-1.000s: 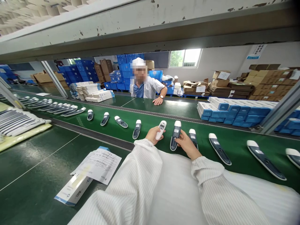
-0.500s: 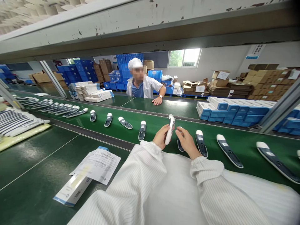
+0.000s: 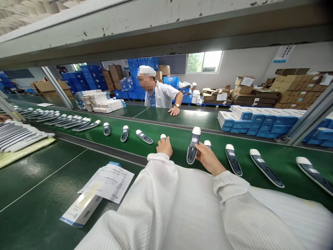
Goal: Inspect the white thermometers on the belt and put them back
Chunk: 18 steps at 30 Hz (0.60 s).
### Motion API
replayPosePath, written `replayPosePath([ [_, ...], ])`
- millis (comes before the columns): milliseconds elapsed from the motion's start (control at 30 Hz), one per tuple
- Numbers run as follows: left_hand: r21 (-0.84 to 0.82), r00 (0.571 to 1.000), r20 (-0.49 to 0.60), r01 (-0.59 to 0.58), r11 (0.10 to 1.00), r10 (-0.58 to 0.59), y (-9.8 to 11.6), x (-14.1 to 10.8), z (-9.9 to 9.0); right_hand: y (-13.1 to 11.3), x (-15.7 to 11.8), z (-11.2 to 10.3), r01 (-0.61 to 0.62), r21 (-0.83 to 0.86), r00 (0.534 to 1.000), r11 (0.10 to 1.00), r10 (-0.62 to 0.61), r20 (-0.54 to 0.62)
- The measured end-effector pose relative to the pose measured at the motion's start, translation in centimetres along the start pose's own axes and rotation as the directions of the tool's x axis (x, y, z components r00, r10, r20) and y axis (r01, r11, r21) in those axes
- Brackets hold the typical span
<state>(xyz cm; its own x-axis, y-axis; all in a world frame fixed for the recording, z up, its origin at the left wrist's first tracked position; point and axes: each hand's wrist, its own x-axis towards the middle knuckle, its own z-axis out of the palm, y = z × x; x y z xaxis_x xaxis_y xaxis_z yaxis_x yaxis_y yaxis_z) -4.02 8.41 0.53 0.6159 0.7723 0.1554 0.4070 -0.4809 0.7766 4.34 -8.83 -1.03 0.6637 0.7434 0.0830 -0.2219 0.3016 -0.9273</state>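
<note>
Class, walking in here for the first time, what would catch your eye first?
Probably the grey, white-tipped device held up mid-view in the right hand. To its left, the left hand covers most of another device on the green belt. Beyond, a co-worker in a white cap rests a hand on the far counter.

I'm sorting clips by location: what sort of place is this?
Probably a factory assembly or packing line: similar dark-and-white devices lie spaced along what looks like a green conveyor belt, with stacked white-and-blue boxes beside it and blue crates behind.
</note>
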Motion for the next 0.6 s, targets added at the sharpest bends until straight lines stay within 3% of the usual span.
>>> replayPosePath([
  [133,-0.194,0.996,0.081,0.046,0.98,-0.031,0.1,0.9,-0.2,0.7,0.4,-0.3,0.016,-0.115,0.999,0.993,-0.019,-0.026],
  [233,-0.394,0.98,0.196,0.055,0.917,0.026,0.9,0.5,0.4,1.8,1.2,-1.0,0.072,-0.324,0.991,0.943,-0.105,-0.085],
  [267,-0.519,0.966,0.248,0.068,0.852,0.074,1.1,0.2,0.6,2.2,1.5,-1.3,0.088,-0.417,0.983,0.904,-0.147,-0.111],
  [333,-0.766,0.917,0.347,0.155,0.624,0.198,1.7,-0.5,1.0,2.9,2.1,-2.1,0.087,-0.605,0.961,0.791,-0.226,-0.157],
  [400,-0.877,0.867,0.405,0.28,0.391,0.289,2.2,-1.3,1.3,3.3,2.5,-2.8,0.049,-0.722,0.945,0.69,-0.266,-0.19],
  [433,-0.886,0.855,0.422,0.319,0.337,0.3,2.5,-1.7,1.5,3.4,2.6,-3.1,0.028,-0.751,0.943,0.66,-0.267,-0.199],
  [500,-0.886,0.856,0.435,0.35,0.305,0.278,3.0,-2.3,1.8,3.4,2.5,-3.3,0.004,-0.776,0.943,0.631,-0.261,-0.208],
  [600,-0.887,0.895,0.389,0.3,0.351,0.22,3.6,-2.9,2.5,2.6,2.0,-2.5,0.059,-0.804,0.919,0.591,-0.347,-0.188],
])
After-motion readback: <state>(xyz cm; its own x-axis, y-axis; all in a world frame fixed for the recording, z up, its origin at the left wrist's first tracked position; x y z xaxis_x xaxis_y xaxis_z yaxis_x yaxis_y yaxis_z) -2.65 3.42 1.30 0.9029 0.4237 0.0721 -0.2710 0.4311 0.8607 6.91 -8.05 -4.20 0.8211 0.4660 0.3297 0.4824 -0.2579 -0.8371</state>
